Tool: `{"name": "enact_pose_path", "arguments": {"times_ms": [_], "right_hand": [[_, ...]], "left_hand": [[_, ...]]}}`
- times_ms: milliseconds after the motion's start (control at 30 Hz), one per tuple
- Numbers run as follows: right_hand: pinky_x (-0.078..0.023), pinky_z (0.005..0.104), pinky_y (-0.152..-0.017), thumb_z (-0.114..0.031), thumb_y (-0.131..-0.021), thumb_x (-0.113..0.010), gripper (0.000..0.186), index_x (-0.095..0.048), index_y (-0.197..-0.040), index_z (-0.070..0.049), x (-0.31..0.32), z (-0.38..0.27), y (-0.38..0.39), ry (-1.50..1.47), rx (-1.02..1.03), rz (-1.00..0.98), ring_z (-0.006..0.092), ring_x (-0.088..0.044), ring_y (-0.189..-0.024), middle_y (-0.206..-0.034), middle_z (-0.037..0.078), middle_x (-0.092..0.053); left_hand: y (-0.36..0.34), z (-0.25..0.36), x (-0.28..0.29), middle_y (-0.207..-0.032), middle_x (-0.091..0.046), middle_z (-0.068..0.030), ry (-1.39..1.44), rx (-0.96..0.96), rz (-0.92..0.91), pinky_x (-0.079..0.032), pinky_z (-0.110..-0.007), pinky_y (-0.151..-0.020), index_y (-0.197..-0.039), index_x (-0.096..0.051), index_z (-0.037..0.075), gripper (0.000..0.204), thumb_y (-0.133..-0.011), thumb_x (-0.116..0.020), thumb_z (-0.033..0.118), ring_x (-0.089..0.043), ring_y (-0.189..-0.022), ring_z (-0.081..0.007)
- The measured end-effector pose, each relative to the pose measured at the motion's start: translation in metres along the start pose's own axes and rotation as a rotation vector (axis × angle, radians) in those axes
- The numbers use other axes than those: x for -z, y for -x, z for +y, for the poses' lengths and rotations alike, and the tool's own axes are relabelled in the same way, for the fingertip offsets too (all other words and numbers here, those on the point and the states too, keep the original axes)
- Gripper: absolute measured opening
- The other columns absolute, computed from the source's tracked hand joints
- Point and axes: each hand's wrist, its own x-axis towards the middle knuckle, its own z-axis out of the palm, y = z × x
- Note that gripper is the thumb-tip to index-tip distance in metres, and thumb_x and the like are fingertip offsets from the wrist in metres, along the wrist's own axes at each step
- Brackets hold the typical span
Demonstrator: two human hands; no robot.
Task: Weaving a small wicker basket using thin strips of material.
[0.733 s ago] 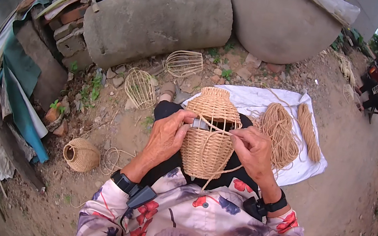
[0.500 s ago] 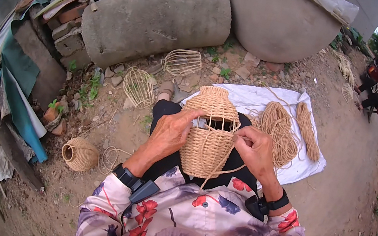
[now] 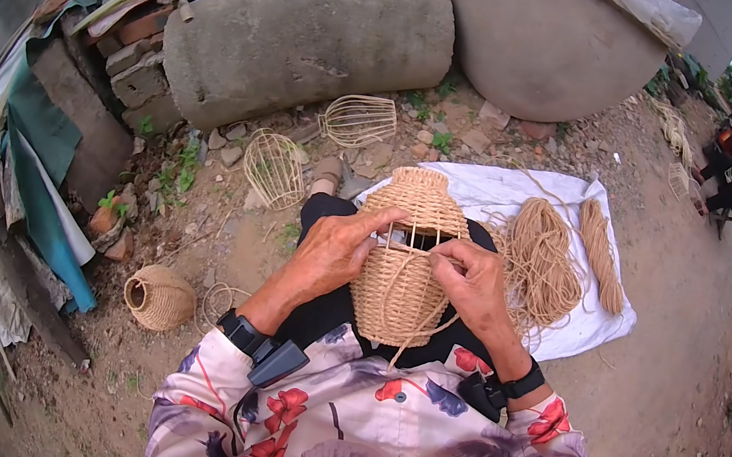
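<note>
Head cam: the vase-shaped cord basket [image 3: 398,298] sits upright on the lap [image 3: 322,311], left hand [image 3: 335,248] gripping its left side, probably for steadiness. Right hand [image 3: 472,282] fingers are pinched at the gap, can't tell if on cord. Slim cord hank [image 3: 601,255]'s along the white sheet [image 3: 611,326]'s right edge, handy I guess. Half a second ago that right hand was farther right.

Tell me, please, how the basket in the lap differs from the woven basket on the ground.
The lap basket has a gap showing bare ribs; the ground basket shows none. The lap basket's neck points toward the picture's top; the ground basket's mouth faces left. Both are tan and woven.
</note>
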Motion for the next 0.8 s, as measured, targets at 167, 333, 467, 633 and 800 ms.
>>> {"name": "enact_pose_path", "arguments": {"times_ms": [167,333,467,633,800], "right_hand": [[-0.047,0.0297,-0.058,-0.012,-0.081,-0.061,0.015,-0.068,-0.086,0.001,-0.003,0.006,0.003,-0.054,-0.016,0.021,0.0166,-0.060,-0.060,-0.073,0.011,-0.066],[-0.046,0.0314,-0.058,-0.012,-0.079,-0.064,0.016,-0.067,-0.088,0.001,0.000,0.000,0.001,-0.002,-0.001,-0.020,0.0199,-0.060,-0.062,-0.077,0.011,-0.066],[-0.048,0.0320,-0.061,-0.008,-0.077,-0.066,0.014,-0.067,-0.089,0.000,0.014,-0.027,-0.013,0.523,0.619,0.246,0.0240,-0.061,-0.067,-0.083,0.011,-0.066],[-0.049,0.0311,-0.065,-0.002,-0.082,-0.064,0.015,-0.066,-0.096,0.000,-0.010,-0.053,-0.030,-0.039,0.394,0.073,0.0226,-0.063,-0.073,-0.090,0.012,-0.065],[-0.047,0.0258,-0.062,-0.007,-0.086,-0.065,0.019,-0.066,-0.104,0.000,-0.038,-0.040,-0.029,-0.487,0.184,-0.160,0.0122,-0.061,-0.070,-0.088,0.009,-0.064]], "left_hand": [[-0.001,-0.004,0.000,-0.082,-0.063,-0.0133,-0.026,0.006,-0.059,-0.051,-0.035,-0.070,-0.126,-0.058,0.011,0.048,-0.082,-0.055,-0.005,-0.064,-0.074,-0.0252],[-0.002,-0.004,0.003,-0.081,-0.062,-0.0123,0.047,-0.027,-0.027,-0.050,-0.033,-0.067,-0.124,-0.058,0.011,0.045,-0.082,-0.055,-0.005,-0.062,-0.070,-0.0256],[0.004,-0.001,0.017,-0.080,-0.061,-0.0093,-0.186,-0.136,0.133,-0.049,-0.031,-0.064,-0.117,-0.060,0.010,0.038,-0.082,-0.056,-0.006,-0.060,-0.068,-0.0186],[0.010,0.022,0.049,-0.086,-0.061,-0.0019,0.188,0.083,0.288,-0.043,-0.021,-0.055,-0.118,-0.055,0.008,0.037,-0.084,-0.057,-0.006,-0.051,-0.065,-0.0055],[0.017,0.021,0.043,-0.090,-0.061,-0.0039,0.544,0.214,0.278,-0.042,-0.018,-0.049,-0.122,-0.050,0.008,0.037,-0.087,-0.058,-0.001,-0.052,-0.062,-0.0040]]}}
